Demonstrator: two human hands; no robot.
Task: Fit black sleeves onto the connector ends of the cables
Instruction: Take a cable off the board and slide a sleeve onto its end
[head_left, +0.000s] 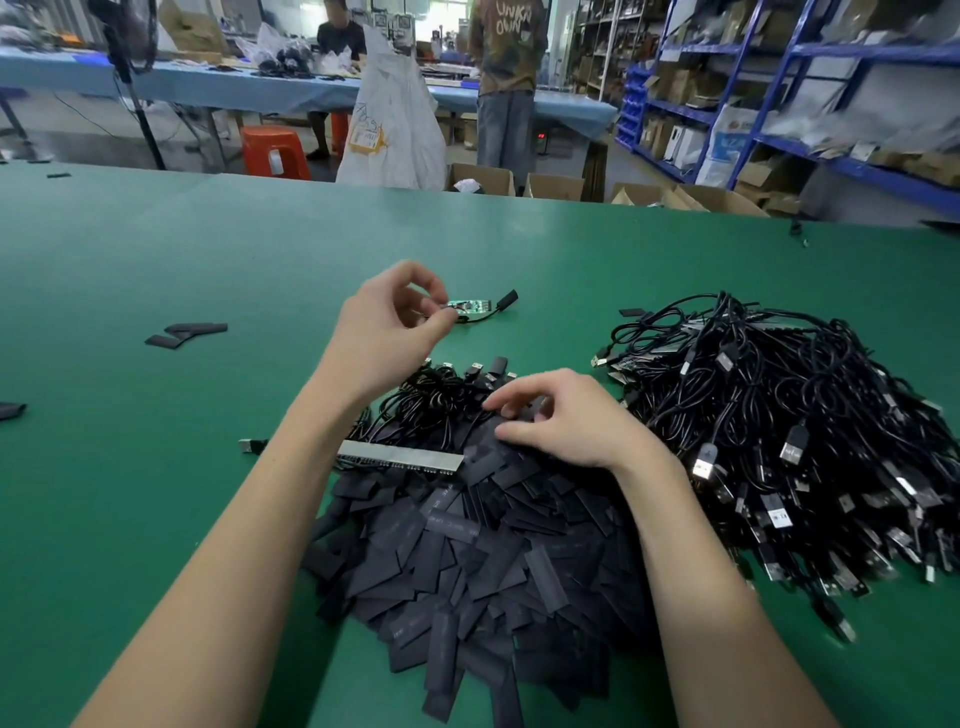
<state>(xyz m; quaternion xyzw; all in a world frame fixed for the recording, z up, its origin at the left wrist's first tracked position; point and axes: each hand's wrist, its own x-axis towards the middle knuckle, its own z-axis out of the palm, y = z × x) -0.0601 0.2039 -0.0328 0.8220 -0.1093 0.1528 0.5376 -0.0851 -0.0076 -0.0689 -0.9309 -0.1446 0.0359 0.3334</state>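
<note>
My left hand (387, 325) pinched the green circuit board (470, 306), its long axis pointing right, while my right hand (558, 418), fingers curled, picked at the nearer pile of black sleeves (467, 545).

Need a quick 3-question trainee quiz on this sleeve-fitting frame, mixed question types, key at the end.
1. True or false: the left hand pinches the end of a small green circuit board.
2. Where does the right hand reach? A) the tangled cable heap B) the pile of black sleeves C) the green table edge
3. Fill in: a few loose sleeves lie to the ___ of the left hand.

Key: 1 true; 2 B; 3 left
</note>
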